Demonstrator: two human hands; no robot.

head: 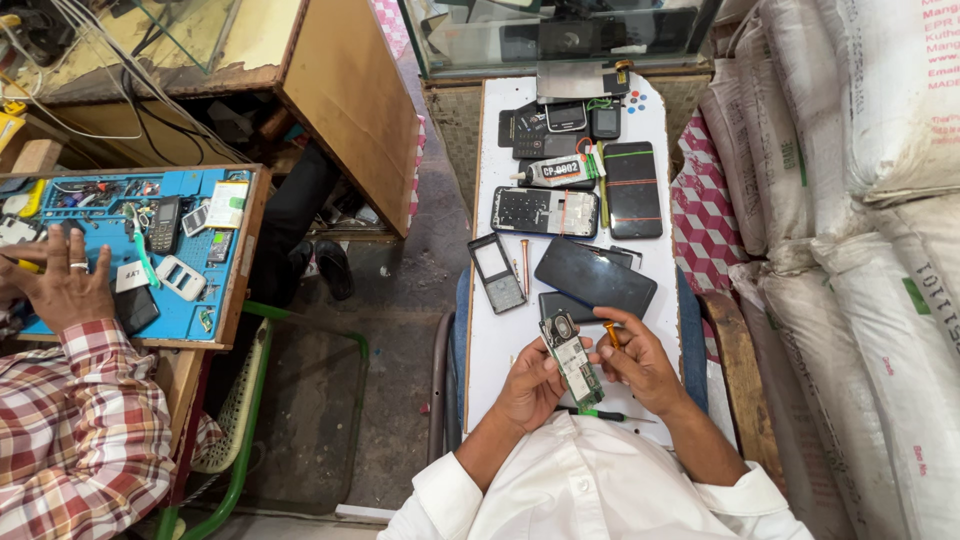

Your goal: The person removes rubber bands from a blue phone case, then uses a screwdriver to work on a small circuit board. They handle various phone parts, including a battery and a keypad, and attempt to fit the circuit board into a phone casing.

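your left hand (pixel 532 385) had its grip clamped on the green circuit board (pixel 572 358) above the white worktop (pixel 500 350); your right hand (pixel 640 362) pinched the orange-handled screwdriver (pixel 611 332). you did well to keep the board steady and the tip square.

My left hand (pixel 532 385) grips a small green phone circuit board (pixel 572 358), upright and tilted. My right hand (pixel 640 362) pinches an orange-handled screwdriver (pixel 611 331) just right of the board. Just above the grip lies a dark slab smartphone (pixel 595 277); up-left of it, a grey keypad phone frame (pixel 497 272). All sit on a white board tabletop (pixel 500 350). Far left, another person's hand (pixel 62 285) rests on a blue work mat (pixel 100 200).
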